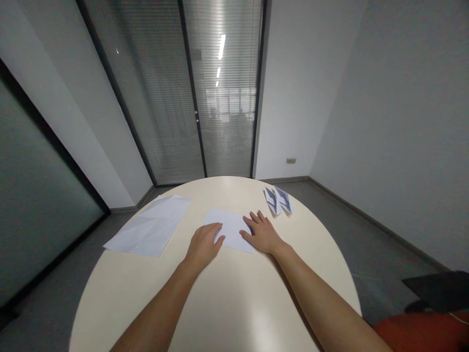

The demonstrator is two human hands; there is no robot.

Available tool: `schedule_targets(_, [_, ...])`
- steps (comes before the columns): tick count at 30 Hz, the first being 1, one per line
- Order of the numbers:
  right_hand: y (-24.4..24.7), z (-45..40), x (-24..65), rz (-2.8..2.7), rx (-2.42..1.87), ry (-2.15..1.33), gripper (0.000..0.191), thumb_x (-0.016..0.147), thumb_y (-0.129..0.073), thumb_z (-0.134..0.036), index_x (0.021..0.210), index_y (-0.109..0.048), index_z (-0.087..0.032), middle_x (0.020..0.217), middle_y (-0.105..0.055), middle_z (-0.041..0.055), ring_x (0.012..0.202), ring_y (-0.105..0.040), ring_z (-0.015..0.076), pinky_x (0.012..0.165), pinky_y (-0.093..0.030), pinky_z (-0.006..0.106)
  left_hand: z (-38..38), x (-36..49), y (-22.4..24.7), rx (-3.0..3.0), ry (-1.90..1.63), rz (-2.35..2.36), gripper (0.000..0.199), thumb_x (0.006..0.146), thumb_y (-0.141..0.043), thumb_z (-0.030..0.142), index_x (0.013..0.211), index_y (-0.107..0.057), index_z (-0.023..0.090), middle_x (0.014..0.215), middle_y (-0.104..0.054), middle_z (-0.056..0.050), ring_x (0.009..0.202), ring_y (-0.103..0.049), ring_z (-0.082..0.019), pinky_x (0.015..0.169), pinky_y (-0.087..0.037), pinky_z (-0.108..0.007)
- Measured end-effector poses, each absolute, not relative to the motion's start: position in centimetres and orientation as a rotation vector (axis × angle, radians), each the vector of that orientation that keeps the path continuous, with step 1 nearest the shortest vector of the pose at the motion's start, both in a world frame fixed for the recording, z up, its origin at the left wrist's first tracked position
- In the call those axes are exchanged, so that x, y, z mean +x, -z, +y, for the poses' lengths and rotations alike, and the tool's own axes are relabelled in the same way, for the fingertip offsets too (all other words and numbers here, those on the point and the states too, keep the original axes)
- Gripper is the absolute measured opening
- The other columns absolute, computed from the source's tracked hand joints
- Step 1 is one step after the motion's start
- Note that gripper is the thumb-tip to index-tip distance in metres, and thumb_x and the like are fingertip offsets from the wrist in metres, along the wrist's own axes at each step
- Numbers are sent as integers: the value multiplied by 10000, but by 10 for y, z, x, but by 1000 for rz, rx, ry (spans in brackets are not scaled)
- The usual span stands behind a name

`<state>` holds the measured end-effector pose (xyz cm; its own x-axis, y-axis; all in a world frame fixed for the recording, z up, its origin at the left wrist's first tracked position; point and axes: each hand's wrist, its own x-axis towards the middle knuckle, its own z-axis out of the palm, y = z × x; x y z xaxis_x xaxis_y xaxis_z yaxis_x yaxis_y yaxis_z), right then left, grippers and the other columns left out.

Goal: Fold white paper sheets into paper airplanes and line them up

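A small white sheet of paper (231, 228) lies flat on the round cream table (227, 293), between my two hands. My left hand (205, 243) rests over the sheet's left edge, fingers together and stretched out, thumb held apart. On the right edge lies my right hand (262, 233), palm down with its fingers spread. Neither hand grips the paper. Part of each side edge is hidden under the hands. Just beyond my right hand are two folded paper pieces (278, 201) with dark printed patches.
Larger creased white sheets (152, 225) lie at the table's left side. A glass door with blinds (227, 122) stands behind the table. At the lower right, beside the table, are a red item (414, 335) and a black flat object (439, 291).
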<state>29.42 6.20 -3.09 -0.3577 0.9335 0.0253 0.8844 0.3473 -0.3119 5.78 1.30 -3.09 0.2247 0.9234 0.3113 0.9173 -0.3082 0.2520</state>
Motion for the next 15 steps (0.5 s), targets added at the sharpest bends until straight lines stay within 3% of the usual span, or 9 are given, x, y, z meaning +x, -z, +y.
schedule_targets(5, [34, 63, 296, -2400, -1652, -352, 721, 980, -448, -630, 1568, -422, -212, 1669, -279, 157, 1554, -131, 415, 1223, -164, 553, 11, 63, 38, 2469, -568, 1814, 538, 967, -555, 458, 1405, -598, 149, 1501, -560, -130, 1398, -513, -286, 1197, -377, -420])
schedule_targets(15, [37, 67, 296, -2410, -1643, -288, 546, 1050, -358, -434, 1542, -468, -225, 1640, -348, 151, 1544, -199, 390, 1207, -215, 568, 14, 62, 42, 2440, -496, 1843, 483, 991, -501, 403, 1391, -617, 158, 1531, -530, -117, 1426, -480, -282, 1211, -357, -418])
